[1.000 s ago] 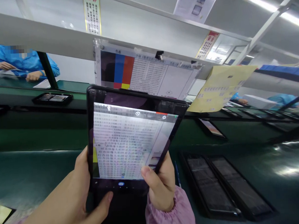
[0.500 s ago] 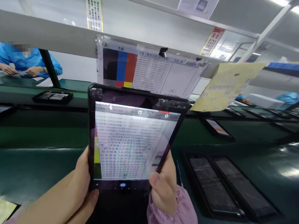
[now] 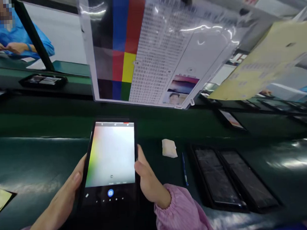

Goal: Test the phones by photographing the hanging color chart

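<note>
A black tablet (image 3: 112,157) is held upright between both my hands, its screen showing a camera view with a bright, blurred picture that is yellow and green on the left. My left hand (image 3: 71,186) grips its left edge, the thumb along the frame. On the right edge, my right hand (image 3: 148,178) is closed, thumb at the front. Beyond the tablet hangs a test chart (image 3: 153,50) in a clear sleeve, with colour blocks, rows of small text and small pictures.
Right of my hands lie a folded white cloth (image 3: 169,148), a blue pen (image 3: 184,169) and two dark tablets (image 3: 218,180) on the green bench (image 3: 38,160). A yellow paper (image 3: 263,64) hangs at the right. A co-worker in blue (image 3: 20,36) sits across, upper left.
The tablet has moved down and away from me, a little left, and no longer covers the chart's lower part. Its screen has gone from readable text to a blurred bright picture. The cloth now shows.
</note>
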`<state>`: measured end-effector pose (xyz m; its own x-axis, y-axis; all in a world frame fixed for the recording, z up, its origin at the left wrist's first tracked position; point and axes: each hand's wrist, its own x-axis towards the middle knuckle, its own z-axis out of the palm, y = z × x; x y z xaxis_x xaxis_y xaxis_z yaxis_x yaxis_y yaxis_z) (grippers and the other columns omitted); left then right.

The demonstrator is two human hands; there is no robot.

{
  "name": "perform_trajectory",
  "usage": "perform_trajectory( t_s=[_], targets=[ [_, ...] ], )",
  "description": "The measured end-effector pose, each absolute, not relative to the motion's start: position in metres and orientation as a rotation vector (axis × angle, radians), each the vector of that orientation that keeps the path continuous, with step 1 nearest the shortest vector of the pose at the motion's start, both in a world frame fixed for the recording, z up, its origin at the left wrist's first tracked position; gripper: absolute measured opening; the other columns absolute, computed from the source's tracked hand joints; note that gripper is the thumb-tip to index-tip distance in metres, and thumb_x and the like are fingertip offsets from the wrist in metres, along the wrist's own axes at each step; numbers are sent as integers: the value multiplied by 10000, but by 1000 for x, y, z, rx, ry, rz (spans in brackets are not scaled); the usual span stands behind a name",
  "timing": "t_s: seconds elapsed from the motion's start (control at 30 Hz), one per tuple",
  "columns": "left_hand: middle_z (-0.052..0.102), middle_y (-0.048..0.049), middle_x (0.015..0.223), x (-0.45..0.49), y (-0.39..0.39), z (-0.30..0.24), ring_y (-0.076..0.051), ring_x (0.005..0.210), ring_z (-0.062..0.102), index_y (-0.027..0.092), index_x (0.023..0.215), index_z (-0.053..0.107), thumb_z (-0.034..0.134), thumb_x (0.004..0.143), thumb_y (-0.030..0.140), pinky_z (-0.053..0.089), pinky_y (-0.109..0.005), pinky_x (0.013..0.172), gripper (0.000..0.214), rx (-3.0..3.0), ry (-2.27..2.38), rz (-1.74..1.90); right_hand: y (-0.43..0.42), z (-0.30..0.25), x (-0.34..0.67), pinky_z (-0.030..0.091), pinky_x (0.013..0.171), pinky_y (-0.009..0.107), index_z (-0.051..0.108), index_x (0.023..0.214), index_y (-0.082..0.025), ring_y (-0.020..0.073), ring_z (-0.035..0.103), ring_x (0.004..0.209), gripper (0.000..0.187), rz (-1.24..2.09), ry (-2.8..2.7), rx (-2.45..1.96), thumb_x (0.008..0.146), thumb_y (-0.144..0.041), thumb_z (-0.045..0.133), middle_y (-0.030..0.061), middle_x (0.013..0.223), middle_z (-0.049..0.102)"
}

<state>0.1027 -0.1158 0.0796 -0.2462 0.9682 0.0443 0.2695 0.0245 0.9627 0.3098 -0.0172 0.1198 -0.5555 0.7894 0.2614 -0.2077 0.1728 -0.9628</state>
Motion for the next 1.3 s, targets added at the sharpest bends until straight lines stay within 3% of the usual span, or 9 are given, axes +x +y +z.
perform_trajectory(
  t_s=[0.13,0.23,0.3,0.43,0.57,0.8,0.97,1.1,1.3],
  targets=[
    [471,-3,1602,103,-114,44,-288,1507,363,271,1521,500,393,1046,644,364,-420,1231,613,756,1584,1187,2,100,332,508,1114,434,648,1336,-261,235,627,1256,481,1227,-1985,-788,1105,-549,341,85,1365,645],
    [458,-5,1611,103,-119,30,-316,1525,326,263,1517,498,507,986,696,249,-482,1274,686,505,1582,1142,29,95,361,570,981,437,663,1271,-226,248,672,1100,430,869,-2023,-1162,1077,-509,403,102,1252,683],
    [421,14,1633,104,-122,27,-300,1542,303,267,1528,481,550,966,700,183,-459,1297,713,463,1613,1104,47,90,384,497,1047,531,595,1346,-182,308,611,1160,457,669,-1892,-1427,1028,-490,485,153,1309,624],
    [479,70,1589,109,-124,35,-286,1548,301,305,1459,570,633,929,679,140,-428,1313,651,480,1750,1016,70,68,421,305,1139,681,385,1501,-1,494,380,1378,827,426,-1688,-1905,916,-547,594,310,1441,397],
    [557,90,1527,115,-121,47,-272,1519,370,366,1397,630,658,938,626,189,-440,1299,529,498,1764,936,72,52,429,501,946,625,446,1460,-63,461,613,1109,791,593,-1681,-2111,906,-605,604,270,1388,418],
    [320,83,1685,113,-126,52,-238,1581,206,412,1569,407,641,994,493,162,-438,1281,626,794,1724,823,72,47,413,552,767,417,482,1242,-188,307,659,954,605,796,-1669,-1921,838,-534,770,129,1200,582],
    [282,55,1705,110,-130,40,-324,1579,206,463,1592,326,846,826,426,159,-531,1252,927,991,1654,920,73,31,395,513,624,345,429,1202,-243,227,657,746,439,966,-1550,-1400,901,-400,707,21,925,659],
    [259,33,1713,110,-130,33,-351,1576,215,485,1605,265,861,819,379,139,-590,1240,991,1066,1616,949,67,24,376,549,657,358,493,1273,-265,230,654,803,383,913,-1581,-1151,953,-375,674,31,1006,674],
    [233,8,1718,114,-127,31,-403,1525,333,506,1597,256,887,786,366,336,-640,1179,1038,1094,1583,982,58,29,361,552,679,348,587,1237,-274,209,648,815,277,803,-1668,-1014,980,-328,674,40,1177,665]
  ],
)
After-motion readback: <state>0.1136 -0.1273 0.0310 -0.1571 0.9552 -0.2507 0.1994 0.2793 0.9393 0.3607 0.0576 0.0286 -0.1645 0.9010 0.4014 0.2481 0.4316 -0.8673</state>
